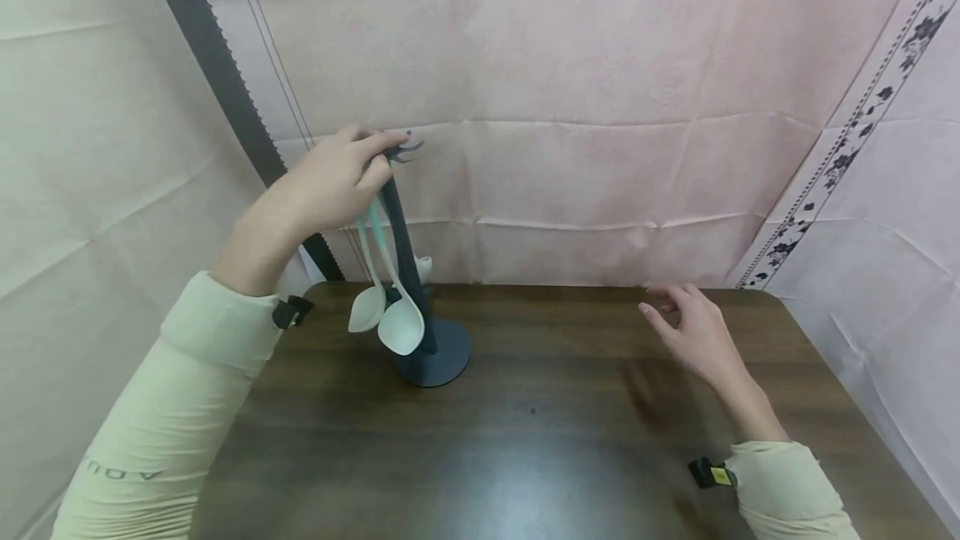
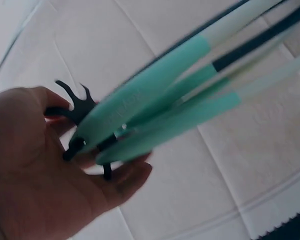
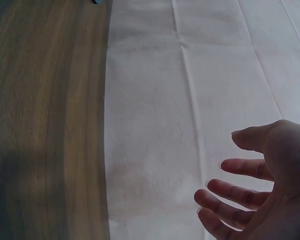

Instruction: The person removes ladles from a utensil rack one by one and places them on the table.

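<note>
A pale green sleeve (image 1: 161, 415) with lettering on it fills the near left, and from its cuff the left hand (image 1: 333, 177) reaches over the table (image 1: 570, 373) to the top of a dark utensil stand (image 1: 403, 240). Its grip is closed on the hooks (image 2: 81, 106) there. The stand's round base (image 1: 448, 357) sits near the table's far edge, toward the far left corner. Two white utensils with green handles hang from it: a ladle (image 1: 401, 327) and, just left, a smaller-looking spoon (image 1: 367, 309) (a third white head (image 1: 424, 269) shows partly behind the pole). The right hand (image 1: 693, 332) hovers near the far right corner, its grip loosely spread and holding nothing.
</note>
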A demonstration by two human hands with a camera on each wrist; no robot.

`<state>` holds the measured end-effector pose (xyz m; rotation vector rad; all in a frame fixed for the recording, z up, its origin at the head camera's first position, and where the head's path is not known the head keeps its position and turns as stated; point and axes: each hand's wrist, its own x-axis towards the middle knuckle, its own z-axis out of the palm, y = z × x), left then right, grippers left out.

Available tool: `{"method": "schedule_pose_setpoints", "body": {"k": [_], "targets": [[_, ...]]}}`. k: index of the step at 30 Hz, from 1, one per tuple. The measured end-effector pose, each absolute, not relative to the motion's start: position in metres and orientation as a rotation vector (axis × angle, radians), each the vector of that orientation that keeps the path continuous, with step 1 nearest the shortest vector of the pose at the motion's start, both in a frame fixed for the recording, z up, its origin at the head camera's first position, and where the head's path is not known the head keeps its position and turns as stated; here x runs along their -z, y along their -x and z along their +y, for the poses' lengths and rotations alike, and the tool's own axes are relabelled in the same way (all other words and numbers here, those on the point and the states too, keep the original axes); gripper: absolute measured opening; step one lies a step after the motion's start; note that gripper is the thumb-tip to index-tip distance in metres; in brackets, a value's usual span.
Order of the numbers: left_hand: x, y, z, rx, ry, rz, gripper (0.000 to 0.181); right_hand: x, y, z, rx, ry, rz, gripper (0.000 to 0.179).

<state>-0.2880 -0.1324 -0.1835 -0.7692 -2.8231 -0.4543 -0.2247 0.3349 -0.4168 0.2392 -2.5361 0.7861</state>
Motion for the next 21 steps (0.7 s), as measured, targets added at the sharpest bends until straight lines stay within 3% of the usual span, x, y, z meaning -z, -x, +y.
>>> {"method": "schedule_pose_setpoints", "body": {"k": [12, 17, 21], "targets": [[0.195, 0.306, -0.158, 0.555, 0.992, -2.639, 0.051, 0.42, 0.225, 0.327, -0.77, -0.262, -2.535, 0.03], [0.203, 0.305, -0.148, 0.541, 0.812, -2.592, 0.053, 0.419, 0.222, 0.327, -0.761, -0.257, -2.532, 0.028], [0.207, 0.301, -0.138, 0.587, 0.557, -2.627, 0.075, 0.42, 0.221, 0.327, -0.756, -0.254, -2.532, 0.029]]}}
